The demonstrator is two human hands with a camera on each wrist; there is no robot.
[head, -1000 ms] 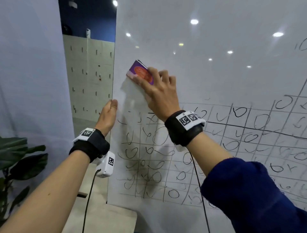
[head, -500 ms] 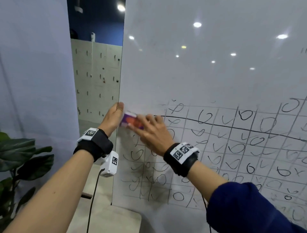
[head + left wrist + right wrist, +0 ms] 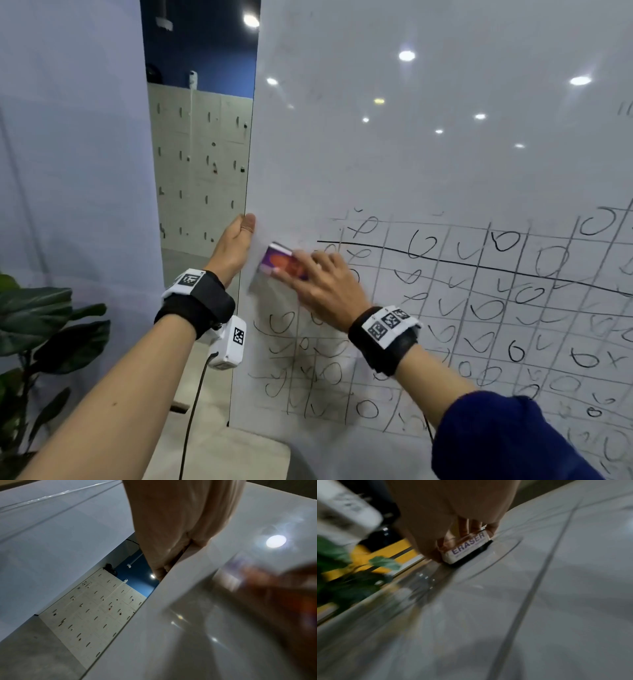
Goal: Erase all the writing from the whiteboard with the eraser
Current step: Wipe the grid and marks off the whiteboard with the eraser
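A tall whiteboard (image 3: pixel 411 164) fills the right of the head view, with a hand-drawn grid of loops and ticks (image 3: pixel 496 308) across its lower half. My right hand (image 3: pixel 318 287) grips the purple-and-orange eraser (image 3: pixel 281 263) and presses it flat on the board near the left edge, at the grid's top-left corner. In the right wrist view the eraser (image 3: pixel 467 547) shows its white side marked ERASER, black felt on the board. My left hand (image 3: pixel 236 243) grips the board's left edge (image 3: pixel 171 574), thumb on the front, fingers behind.
A pale wall (image 3: pixel 68 171) stands to the left, with a leafy green plant (image 3: pixel 44 329) low beside it. Through the gap behind the board are beige lockers (image 3: pixel 202 164). A light bench or table top (image 3: pixel 222 455) sits below the board.
My right hand swept the eraser down from high on the board to the grid's top-left corner, wiping marks there. The left hand kept its hold on the board's edge.
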